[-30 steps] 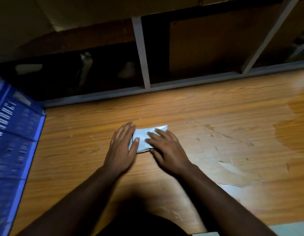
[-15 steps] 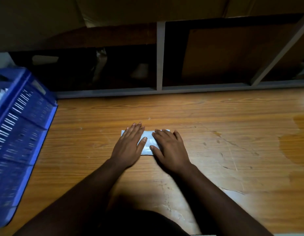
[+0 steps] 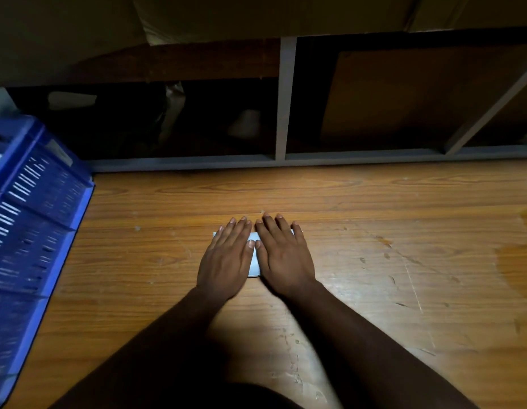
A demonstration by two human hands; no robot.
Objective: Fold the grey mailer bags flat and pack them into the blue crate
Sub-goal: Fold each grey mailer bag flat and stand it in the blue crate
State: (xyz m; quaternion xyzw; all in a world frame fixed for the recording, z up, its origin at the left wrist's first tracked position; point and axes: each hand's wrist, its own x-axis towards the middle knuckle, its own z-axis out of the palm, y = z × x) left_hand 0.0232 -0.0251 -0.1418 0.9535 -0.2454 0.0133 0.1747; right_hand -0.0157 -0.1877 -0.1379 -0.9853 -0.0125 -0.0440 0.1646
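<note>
Wooden floor [image 3: 374, 202] all across the lower part of the frame, scratched and shiny, with a darker stain at the right edge. Grey shelf frame [image 3: 285, 98] along the top, very dark behind it, with brown boards and pale shapes too dim to name.

Blue crate [image 3: 35, 216] at the left edge, slotted side facing in, something pale just showing inside at its upper left corner. Cannot tell what that is.

Grey mailer bag [image 3: 254, 255] in the middle of the frame, lying on the floor, almost all hidden. Only a thin strip seen between the two hands, plus a small corner at the left and at the right. Well apart from the crate.

Left hand [image 3: 226, 258] flat on the left half of the bag, fingers straight and close together, pressing down, not gripping. Right hand [image 3: 282, 255] flat on the right half, fingers straight and a little spread, pressing down too. Thumbs nearly touching over the strip. Both arms reaching in from the bottom of the frame.

Step in hand, most likely: squashing the folded bag flat so the fold keeps. Looks small and neat already, so probably near the end of folding this one.

Next move, as a guess: pick up the folded bag without letting it pop open, then carry it left and lay it flat in the crate. Needs a pinch across the fold, since thin plastic likes to spring back. Sliding it along the floor could undo the fold.
</note>
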